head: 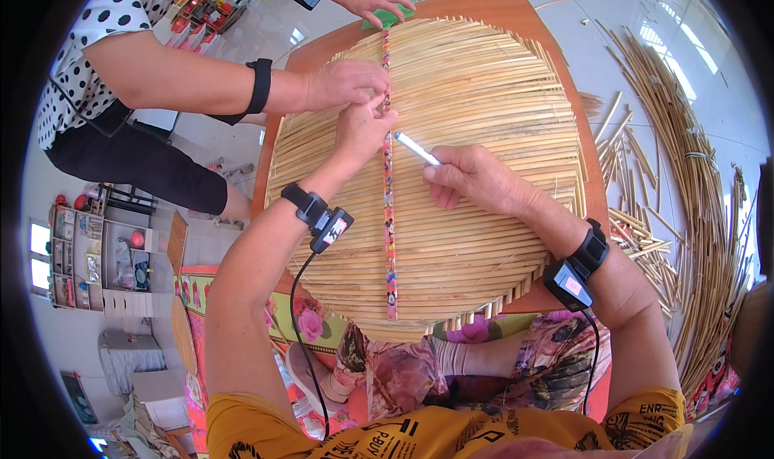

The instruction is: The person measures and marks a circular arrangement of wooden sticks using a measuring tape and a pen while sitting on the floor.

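Observation:
A round mat of pale straw-coloured stalks lies on a brown wooden table. Across it, from far edge to near edge, runs a narrow strip with a colourful cartoon print. My left hand rests on the strip above its middle, fingertips pinched at its edge. In my right hand is a white marker pen, its blue-grey end pointing at the strip. Another person's hand touches the strip just beyond mine. That person's other hand presses a green piece at the strip's far end.
Bundled long stalks and short cut pieces lie on the tiled floor at right. The co-worker's leg is close to the table's left side. Shelves stand farther left. Cables hang from my wrist devices.

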`<state>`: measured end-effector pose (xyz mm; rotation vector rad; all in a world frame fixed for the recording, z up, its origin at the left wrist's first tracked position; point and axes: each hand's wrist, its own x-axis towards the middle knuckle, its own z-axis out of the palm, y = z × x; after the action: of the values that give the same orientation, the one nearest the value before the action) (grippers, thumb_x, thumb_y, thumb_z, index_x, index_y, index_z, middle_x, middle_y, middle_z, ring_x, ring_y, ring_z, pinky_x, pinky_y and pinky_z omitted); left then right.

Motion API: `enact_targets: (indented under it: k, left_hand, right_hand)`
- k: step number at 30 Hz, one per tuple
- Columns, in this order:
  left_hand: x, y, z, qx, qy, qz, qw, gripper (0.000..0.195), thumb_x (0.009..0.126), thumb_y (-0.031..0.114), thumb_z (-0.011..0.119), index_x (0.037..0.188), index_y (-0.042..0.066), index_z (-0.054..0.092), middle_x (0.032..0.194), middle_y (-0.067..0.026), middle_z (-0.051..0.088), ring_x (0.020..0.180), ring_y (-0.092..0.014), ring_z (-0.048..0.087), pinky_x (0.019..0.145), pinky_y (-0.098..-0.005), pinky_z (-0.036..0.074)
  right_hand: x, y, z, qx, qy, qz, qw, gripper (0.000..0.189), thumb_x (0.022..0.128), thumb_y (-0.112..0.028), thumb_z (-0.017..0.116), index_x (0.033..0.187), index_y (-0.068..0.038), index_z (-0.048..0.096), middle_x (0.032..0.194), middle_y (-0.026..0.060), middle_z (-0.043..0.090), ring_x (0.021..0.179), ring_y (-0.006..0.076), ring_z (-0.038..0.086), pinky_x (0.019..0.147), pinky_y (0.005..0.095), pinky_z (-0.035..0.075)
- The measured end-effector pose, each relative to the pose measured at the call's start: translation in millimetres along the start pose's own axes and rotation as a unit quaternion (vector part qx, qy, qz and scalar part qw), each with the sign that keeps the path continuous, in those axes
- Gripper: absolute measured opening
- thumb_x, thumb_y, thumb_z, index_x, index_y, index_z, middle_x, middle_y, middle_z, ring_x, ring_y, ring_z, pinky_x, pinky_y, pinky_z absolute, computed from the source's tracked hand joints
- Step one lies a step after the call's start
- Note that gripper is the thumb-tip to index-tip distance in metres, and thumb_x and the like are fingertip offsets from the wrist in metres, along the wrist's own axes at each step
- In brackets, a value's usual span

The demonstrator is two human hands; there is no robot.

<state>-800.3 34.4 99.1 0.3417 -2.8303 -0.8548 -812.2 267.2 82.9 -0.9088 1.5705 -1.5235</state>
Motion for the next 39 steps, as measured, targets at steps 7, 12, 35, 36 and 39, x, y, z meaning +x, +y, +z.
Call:
enact_targets:
  k: [7,12,35,36,39]
  left_hand:
    - [-1,-25,-6,-0.006,-0.025,-0.015,1.000,0.026,0.085,0.027,0.065,0.098,0.004,0.068,0.061,-0.0039,0.064,0.054,-0.015,0.064,0.054,-0.0324,0.050]
    - [-40,7,-35,-0.091,-0.062,0.019,0.994,0.020,0.086,0.015,0.066,0.091,-0.004,0.061,0.073,-0.0060,0.062,0.063,-0.012,0.063,0.055,-0.0250,0.052]
    - [-194,23,-35,-0.015,-0.150,0.084,0.985,0.023,0.086,0.017,0.070,0.104,0.003,0.070,0.083,-0.0041,0.059,0.071,-0.011,0.057,0.067,-0.0265,0.048]
    - [-196,22,-34,-0.021,-0.144,0.087,0.986,0.023,0.086,0.016,0.070,0.104,0.003,0.070,0.082,-0.0041,0.059,0.071,-0.011,0.057,0.066,-0.0264,0.048]
    - [-200,22,-32,-0.025,-0.132,0.097,0.986,0.023,0.086,0.015,0.070,0.106,0.003,0.070,0.081,-0.0041,0.058,0.071,-0.011,0.056,0.066,-0.0264,0.048]
  right_hand:
    - [6,3,10,0.018,0.011,0.002,1.000,0.023,0.101,-0.021,0.050,0.096,0.000,0.060,0.077,0.0039,0.063,0.069,0.0107,0.064,0.064,0.0249,0.054]
    - [2,2,1,-0.024,0.017,-0.025,0.999,0.028,0.100,-0.028,0.052,0.099,-0.002,0.062,0.078,0.0023,0.063,0.070,0.0100,0.062,0.067,0.0243,0.054]
    - [4,3,5,0.006,0.029,-0.026,0.999,0.025,0.101,-0.022,0.048,0.096,0.000,0.060,0.079,0.0073,0.064,0.071,0.0134,0.064,0.067,0.0257,0.054]
    - [3,2,5,0.006,0.029,-0.027,0.999,0.025,0.101,-0.022,0.048,0.096,0.000,0.060,0.079,0.0072,0.064,0.071,0.0134,0.064,0.067,0.0257,0.054]
    - [5,5,3,0.015,0.022,-0.031,0.999,0.025,0.101,-0.022,0.048,0.096,0.000,0.060,0.079,0.0069,0.064,0.071,0.0132,0.064,0.067,0.0255,0.054]
